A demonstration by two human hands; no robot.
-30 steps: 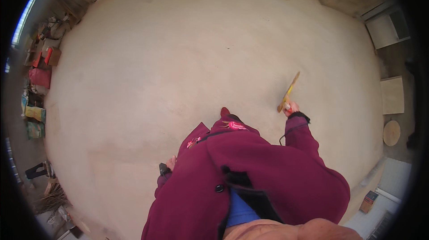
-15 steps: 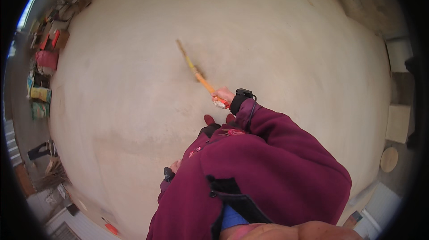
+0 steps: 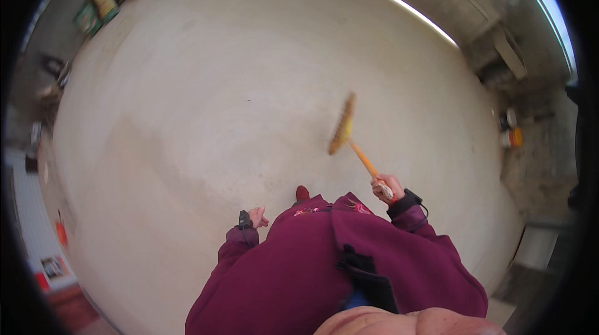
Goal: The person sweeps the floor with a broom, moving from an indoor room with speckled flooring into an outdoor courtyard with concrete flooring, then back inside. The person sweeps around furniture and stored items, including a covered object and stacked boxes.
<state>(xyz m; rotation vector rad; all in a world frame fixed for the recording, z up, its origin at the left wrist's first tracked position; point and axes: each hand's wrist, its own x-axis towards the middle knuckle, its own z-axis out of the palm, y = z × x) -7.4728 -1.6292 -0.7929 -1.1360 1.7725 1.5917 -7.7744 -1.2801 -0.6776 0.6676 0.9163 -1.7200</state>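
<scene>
A broom (image 3: 342, 126) with a brown bristle head and an orange handle is held out ahead of me on the right, above or touching the floor; I cannot tell which. My right hand (image 3: 388, 188) is wrapped round the handle near its end, where something whitish and a bit of red show. At my left side, my left hand (image 3: 258, 216) hangs free with its fingers loosely apart and nothing in them. One dark red shoe (image 3: 302, 193) shows between the hands, beyond the hem of my purple coat (image 3: 293, 254).
Pale concrete floor (image 3: 206, 85) spreads all round me. Sacks (image 3: 105, 3) line the far left edge. A yellow-and-white bucket (image 3: 513, 138) stands by the right wall. At the left lies an orange-red object (image 3: 61, 233). A bright gap (image 3: 412, 10) runs along the far edge.
My view has turned to the right. My right hand and the broom have swung right, showing the broom head broadside. My left hand has come forward from my side.
</scene>
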